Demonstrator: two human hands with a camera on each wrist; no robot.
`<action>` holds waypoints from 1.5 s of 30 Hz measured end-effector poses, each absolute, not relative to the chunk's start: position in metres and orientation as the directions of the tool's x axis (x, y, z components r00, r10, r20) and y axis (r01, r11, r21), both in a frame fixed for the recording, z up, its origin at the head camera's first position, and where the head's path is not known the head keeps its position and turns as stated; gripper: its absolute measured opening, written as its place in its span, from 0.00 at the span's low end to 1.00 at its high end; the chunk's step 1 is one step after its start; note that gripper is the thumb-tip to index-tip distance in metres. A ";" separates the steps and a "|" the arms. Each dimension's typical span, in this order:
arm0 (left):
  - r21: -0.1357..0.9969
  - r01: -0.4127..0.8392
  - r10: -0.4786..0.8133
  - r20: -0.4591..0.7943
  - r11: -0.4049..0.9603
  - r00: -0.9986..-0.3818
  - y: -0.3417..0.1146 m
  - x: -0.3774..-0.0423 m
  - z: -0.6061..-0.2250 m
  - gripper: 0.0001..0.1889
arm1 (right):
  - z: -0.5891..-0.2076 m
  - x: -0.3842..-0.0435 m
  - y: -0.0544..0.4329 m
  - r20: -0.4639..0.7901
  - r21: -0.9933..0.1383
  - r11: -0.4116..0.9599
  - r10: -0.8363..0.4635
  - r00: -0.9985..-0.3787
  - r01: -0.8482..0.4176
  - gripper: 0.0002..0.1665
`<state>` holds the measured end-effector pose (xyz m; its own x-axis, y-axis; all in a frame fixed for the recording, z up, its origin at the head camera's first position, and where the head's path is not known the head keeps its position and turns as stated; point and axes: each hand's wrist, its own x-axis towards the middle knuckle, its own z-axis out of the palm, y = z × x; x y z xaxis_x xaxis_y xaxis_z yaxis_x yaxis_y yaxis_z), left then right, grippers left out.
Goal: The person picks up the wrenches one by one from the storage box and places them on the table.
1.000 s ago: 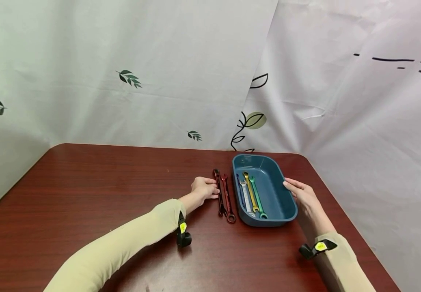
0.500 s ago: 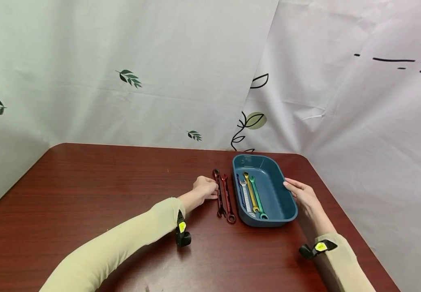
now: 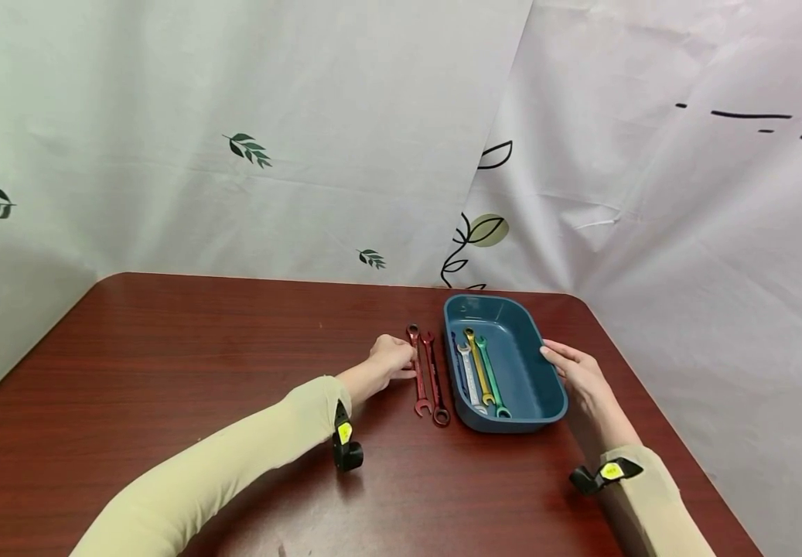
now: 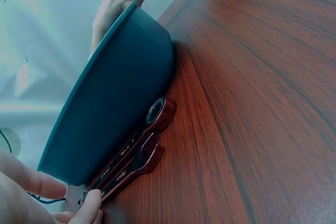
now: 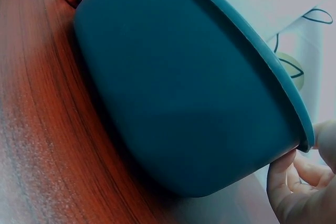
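My left hand (image 3: 392,357) pinches the shaft of a red combination wrench (image 3: 421,391), the left one of two lying side by side on the table. In the left wrist view my thumb and fingertips (image 4: 92,203) meet at its shaft, beyond the open-end head. Close to its right lies the second red combination wrench (image 3: 435,383), along the wall of a blue plastic bin (image 3: 520,360). My right hand (image 3: 581,379) grips the bin's right rim. In the right wrist view the thumb is over the rim and the fingers are curled beneath it, outside.
Inside the bin, along its left side, lie a silver wrench (image 3: 469,375), a yellow wrench (image 3: 480,371), a green wrench (image 3: 491,379) and a dark blue one at the wall. The brown wooden table (image 3: 233,340) ends at a white patterned curtain (image 3: 303,155).
The left red wrench has shifted slightly and turned in my left fingers, its shaft now showing lighter red. My right hand and the bin stay in place.
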<state>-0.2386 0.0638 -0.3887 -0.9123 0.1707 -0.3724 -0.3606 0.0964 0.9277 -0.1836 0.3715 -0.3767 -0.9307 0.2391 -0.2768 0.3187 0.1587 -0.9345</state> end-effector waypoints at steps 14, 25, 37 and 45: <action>0.917 -0.393 0.217 -0.398 0.065 -0.892 0.057 -0.238 -0.395 0.19 | -0.378 -0.184 0.372 -0.281 -0.933 0.161 0.239 -0.930 0.323 0.41; 0.930 -0.363 0.278 -0.365 0.058 -0.889 0.052 -0.232 -0.400 0.21 | -0.377 -0.183 0.371 -0.279 -0.945 0.105 0.228 -0.933 0.309 0.40; 0.907 -0.420 0.351 -0.384 -0.029 -0.854 0.049 -0.230 -0.396 0.21 | -0.377 -0.184 0.372 -0.281 -0.934 0.154 0.244 -0.928 0.323 0.39; 0.880 -0.468 0.383 -0.405 -0.084 -0.830 0.049 -0.227 -0.392 0.21 | -0.377 -0.184 0.371 -0.286 -0.929 0.168 0.243 -0.927 0.331 0.42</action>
<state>-0.2266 0.0489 -0.3924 -0.8302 0.3834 -0.4046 -0.4677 -0.0842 0.8799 -0.1839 0.3713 -0.3772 -0.9269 0.2425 -0.2864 0.3308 0.1680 -0.9286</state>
